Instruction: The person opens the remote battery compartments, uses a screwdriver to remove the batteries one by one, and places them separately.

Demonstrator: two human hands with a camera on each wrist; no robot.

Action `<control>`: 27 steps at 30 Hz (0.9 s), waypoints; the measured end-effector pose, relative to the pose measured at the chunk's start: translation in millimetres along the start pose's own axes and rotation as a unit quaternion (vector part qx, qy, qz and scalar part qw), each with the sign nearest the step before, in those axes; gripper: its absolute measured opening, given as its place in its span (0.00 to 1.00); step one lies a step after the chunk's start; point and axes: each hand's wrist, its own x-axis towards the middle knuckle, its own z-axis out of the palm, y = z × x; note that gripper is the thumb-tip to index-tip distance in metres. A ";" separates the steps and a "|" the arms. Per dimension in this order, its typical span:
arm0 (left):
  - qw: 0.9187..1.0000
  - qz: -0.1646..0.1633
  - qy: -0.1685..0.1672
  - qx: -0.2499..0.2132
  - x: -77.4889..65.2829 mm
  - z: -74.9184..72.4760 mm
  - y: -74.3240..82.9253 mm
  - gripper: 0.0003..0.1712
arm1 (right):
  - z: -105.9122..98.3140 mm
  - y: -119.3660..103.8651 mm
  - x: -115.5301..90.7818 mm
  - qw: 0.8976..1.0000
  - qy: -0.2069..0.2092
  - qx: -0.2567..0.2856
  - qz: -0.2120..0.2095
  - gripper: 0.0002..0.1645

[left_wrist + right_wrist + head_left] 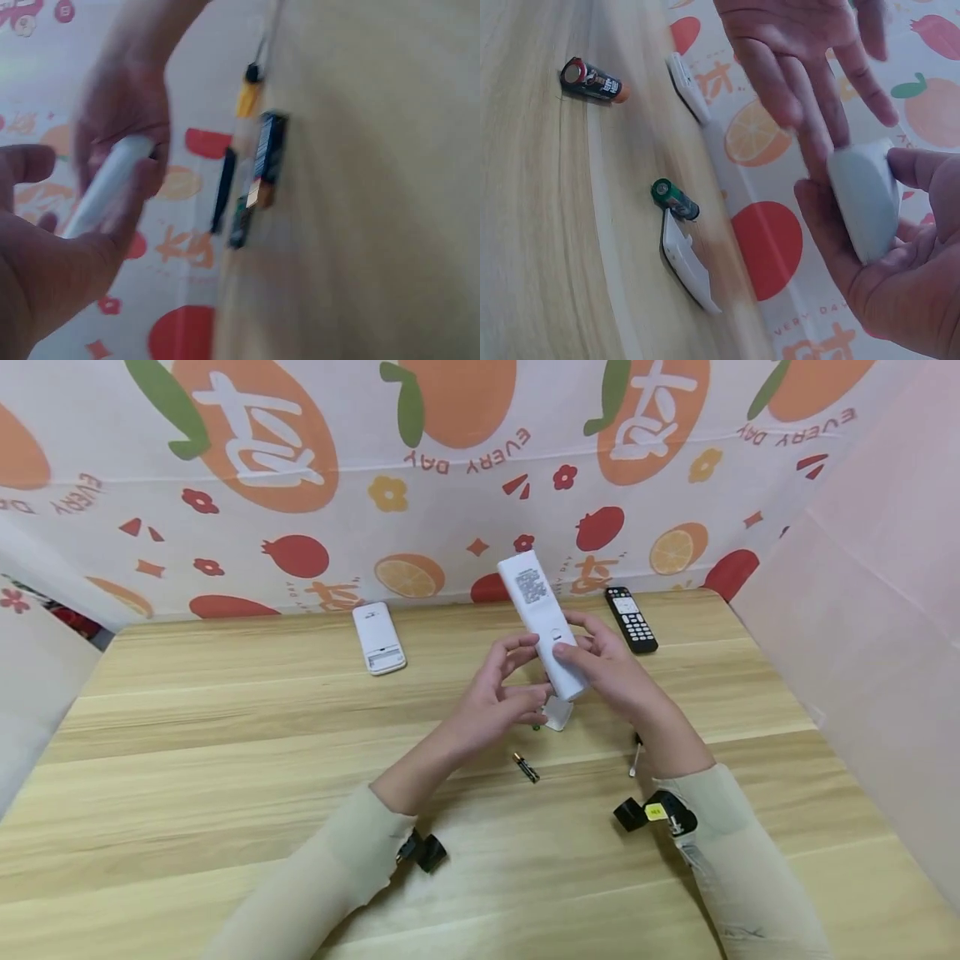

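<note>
My right hand grips a white remote control, back side up and tilted, with the thumb on its back and the fingers around its edge. A printed label shows on its upper part. Beside its left edge is my left hand, fingers extended and fingertips right at the remote. In the right wrist view, those fingers are mostly straight. Below the remote on the table lie a white battery cover and a green battery. Nearer to me is a black battery with a copper-coloured end.
A second white remote lies at the back left, an opening at its near end. At the back right is a black remote. A small screwdriver lies by the right forearm. Patterned cloth hangs behind the wooden table.
</note>
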 end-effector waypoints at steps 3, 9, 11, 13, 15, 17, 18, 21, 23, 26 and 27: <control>0.994 0.014 -0.020 0.110 -5.5 -6.4 9.6 0.31 | 1.2 0.7 -0.8 1.000 0.000 -0.026 -0.001 0.28; 0.901 0.109 0.000 0.420 -9.4 -28.8 18.4 0.19 | 0.7 4.9 -3.4 0.992 -0.001 -0.130 -0.006 0.26; 0.858 0.160 0.010 0.488 -11.2 -36.0 22.7 0.16 | 1.9 4.7 -5.4 0.987 -0.017 -0.160 -0.005 0.25; 0.815 0.211 0.014 0.539 -13.4 -41.2 27.7 0.14 | 4.9 2.7 -7.9 0.984 -0.043 -0.175 -0.001 0.24; 0.779 0.251 0.015 0.574 -15.1 -45.3 32.0 0.14 | 9.0 -0.2 -10.3 0.981 -0.065 -0.185 -0.001 0.23; 0.759 0.269 0.009 0.593 -16.4 -47.7 34.5 0.16 | 13.3 -2.8 -12.0 0.979 -0.084 -0.188 -0.005 0.22; 0.754 0.274 0.004 0.597 -16.6 -48.3 35.0 0.17 | 15.2 -4.3 -13.0 0.977 -0.092 -0.191 -0.008 0.22; 0.740 0.272 -0.011 0.616 -16.7 -49.3 34.0 0.22 | 19.6 -5.8 -15.0 0.971 -0.112 -0.212 -0.021 0.22; 0.730 0.262 -0.019 0.631 -16.3 -49.1 32.3 0.25 | 21.3 -6.4 -16.6 0.966 -0.123 -0.227 -0.026 0.22; 0.722 0.231 -0.038 0.651 -16.8 -49.7 29.5 0.31 | 23.4 -7.3 -18.3 0.961 -0.135 -0.241 -0.026 0.23; 0.719 0.217 -0.044 0.659 -17.1 -50.0 28.7 0.33 | 23.9 -7.9 -18.9 0.960 -0.137 -0.241 -0.024 0.23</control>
